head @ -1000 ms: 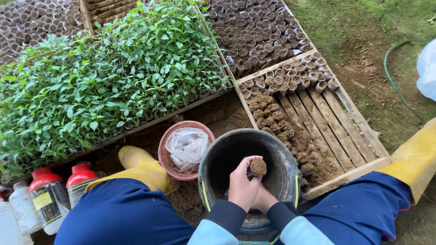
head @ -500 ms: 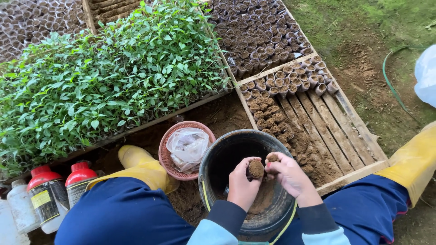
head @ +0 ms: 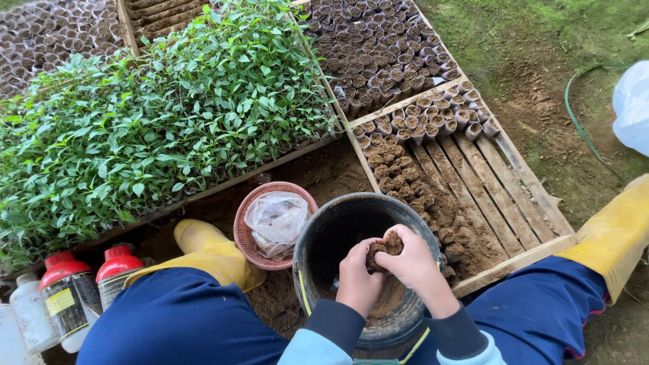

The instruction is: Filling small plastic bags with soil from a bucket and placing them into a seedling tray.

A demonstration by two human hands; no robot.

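Note:
Over the mouth of a black bucket (head: 318, 233) with soil inside, both my hands meet around a small soil-filled pot (head: 387, 243). My left hand (head: 356, 277) grips it from below and the left. My right hand (head: 412, 260) curls over its top and right side. The bucket stands between my knees in blue trousers and yellow boots. Just right of the bucket lies a wooden slatted tray (head: 500, 196), with rows of filled pots (head: 399, 172) along its left and far sides.
A pink basket (head: 245, 233) holding a clear plastic bag sits left of the bucket. A big tray of green seedlings (head: 155, 128) fills the left. Red-capped bottles (head: 88, 284) stand at lower left. More filled pots (head: 378, 47) lie beyond, a green hose (head: 580, 122) on the dirt at right.
My right hand has come back over the pot and closed on it with the left hand; half a second ago it was apart to the right.

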